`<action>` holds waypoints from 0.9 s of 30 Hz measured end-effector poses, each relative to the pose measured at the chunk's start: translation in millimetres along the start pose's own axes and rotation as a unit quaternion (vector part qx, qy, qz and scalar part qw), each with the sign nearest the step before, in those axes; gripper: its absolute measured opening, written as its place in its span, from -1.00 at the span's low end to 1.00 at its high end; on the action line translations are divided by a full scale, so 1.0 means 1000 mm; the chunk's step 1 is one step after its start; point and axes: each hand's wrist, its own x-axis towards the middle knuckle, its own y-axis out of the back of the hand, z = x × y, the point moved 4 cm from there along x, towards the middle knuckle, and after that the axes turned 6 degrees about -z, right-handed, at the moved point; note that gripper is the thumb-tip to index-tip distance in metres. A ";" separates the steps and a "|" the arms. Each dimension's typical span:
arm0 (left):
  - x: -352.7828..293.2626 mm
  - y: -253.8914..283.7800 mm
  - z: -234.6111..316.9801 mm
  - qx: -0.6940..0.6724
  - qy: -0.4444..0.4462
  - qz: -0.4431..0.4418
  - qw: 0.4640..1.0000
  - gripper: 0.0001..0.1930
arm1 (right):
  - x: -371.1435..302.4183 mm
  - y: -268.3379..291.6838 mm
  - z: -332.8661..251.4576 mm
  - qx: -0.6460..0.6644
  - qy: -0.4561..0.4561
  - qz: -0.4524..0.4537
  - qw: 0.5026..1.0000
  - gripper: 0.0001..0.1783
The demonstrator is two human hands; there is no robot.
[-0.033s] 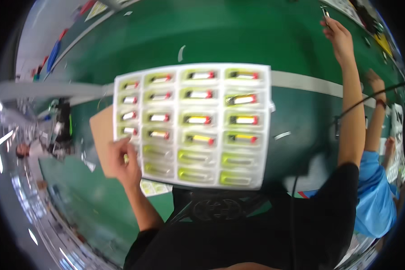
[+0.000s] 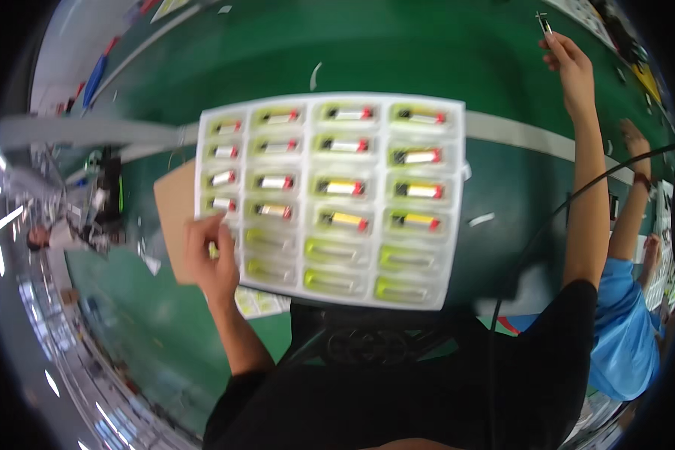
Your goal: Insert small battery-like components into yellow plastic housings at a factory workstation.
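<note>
A white tray (image 2: pixel 304 196) with rows of compartments spreads in front of me. In its far rows lie several small cylindrical parts (image 2: pixel 346 114) with black and red ends and white or yellow middles; its near compartments (image 2: pixel 405 289) hold no such parts. My left hand (image 2: pixel 214 259) is at the tray's left edge, fingers curled and thumb and forefinger drawn together beside a part in the left column; blur hides what they grip. Far to the right, my outstretched right hand (image 2: pixel 571 64) pinches a slim black-and-white piece (image 2: pixel 545 27) with a bright metallic tip.
Brown cardboard (image 2: pixel 174 225) sticks out past the tray's left side. A black cable (image 2: pixel 547 221) hangs across the right. Beside my right arm sits a co-worker in blue (image 2: pixel 622 330), an arm reaching over the green surface (image 2: pixel 397 45). White scraps (image 2: pixel 481 220) lie about.
The whole view has shifted a little, so the tray and scraps appear higher and further right. Both hands stay in much the same places, the right one still holding its slim piece.
</note>
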 end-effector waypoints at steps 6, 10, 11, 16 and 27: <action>0.021 0.013 -0.019 0.017 0.032 -0.124 0.992 -0.84 | -0.171 -0.112 -0.120 -0.197 0.295 -0.047 0.934 -0.72; 0.018 0.000 -0.010 -0.023 -0.026 -0.203 0.979 -0.81 | -0.238 -0.156 -0.131 -0.187 0.287 -0.070 0.937 -0.67; 0.017 -0.003 -0.012 -0.026 -0.036 -0.227 0.973 -0.80 | -0.252 -0.166 -0.134 -0.174 0.279 -0.063 0.942 -0.67; 0.021 -0.014 -0.030 0.041 -0.150 -0.374 0.914 -0.69 | -0.305 -0.210 -0.162 -0.069 0.199 -0.039 0.977 -0.64; 0.026 -0.001 -0.033 -0.140 -0.113 -0.365 0.913 -0.68 | -0.302 -0.264 -0.166 0.141 0.027 -0.150 0.978 -0.58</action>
